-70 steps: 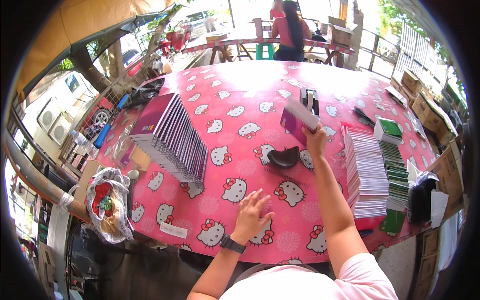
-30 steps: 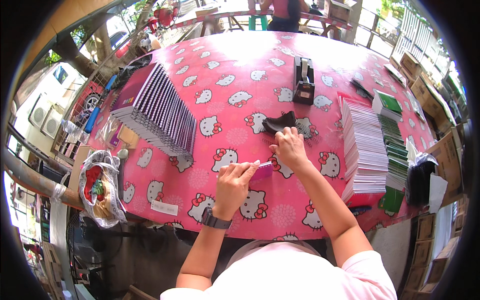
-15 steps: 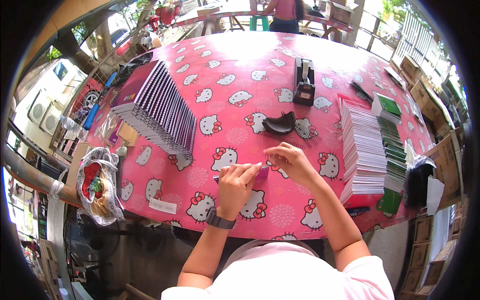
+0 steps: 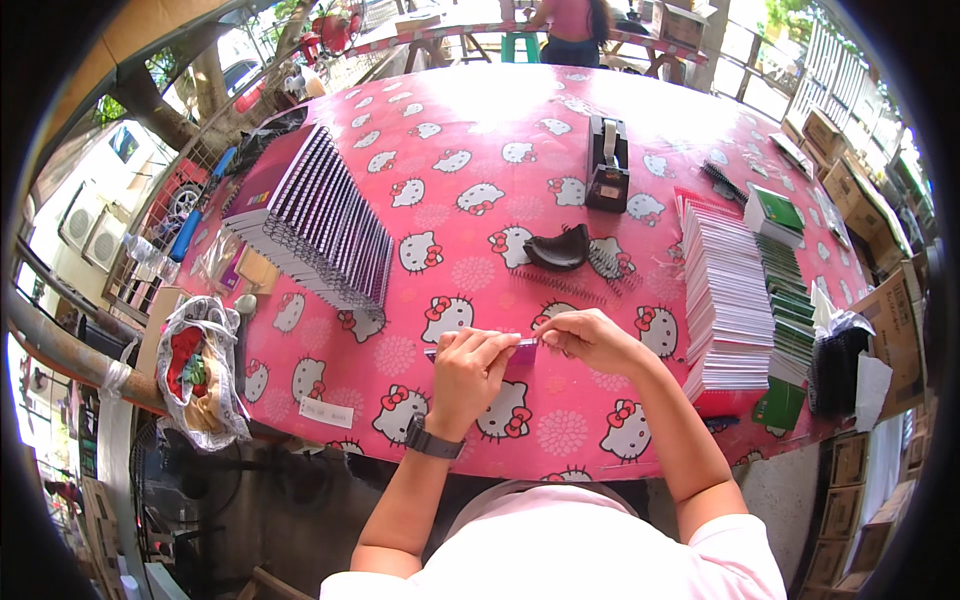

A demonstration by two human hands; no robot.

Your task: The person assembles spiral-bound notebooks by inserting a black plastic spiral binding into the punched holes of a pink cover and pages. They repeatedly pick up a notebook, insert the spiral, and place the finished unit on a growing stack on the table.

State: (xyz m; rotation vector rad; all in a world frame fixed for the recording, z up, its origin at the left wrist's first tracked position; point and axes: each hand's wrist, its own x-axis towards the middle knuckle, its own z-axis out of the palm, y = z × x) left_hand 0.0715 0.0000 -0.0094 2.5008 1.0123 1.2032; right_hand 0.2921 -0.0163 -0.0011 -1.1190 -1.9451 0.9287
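A small purple notebook stands edge-up on the table in front of me, mostly covered by my left hand. That hand wraps over its top edge, with a dark watch on the wrist. My right hand is at the notebook's right end, thumb and fingers pinched together; whatever lies between the fingertips is too small to make out. Beyond the hands sits a black curved holder, with dark binding coils lying in front of it and beside it.
A tall stack of purple spiral notebooks stands at left, near a plastic bag of scraps. At right are a long row of white-paged books and green notebooks. A tape dispenser stands farther back. Someone in pink is far off.
My right hand has moved a little down and to the right, and its fingertips now meet the notebook's right end. The left hand keeps its hold, its wrist shifted slightly left.
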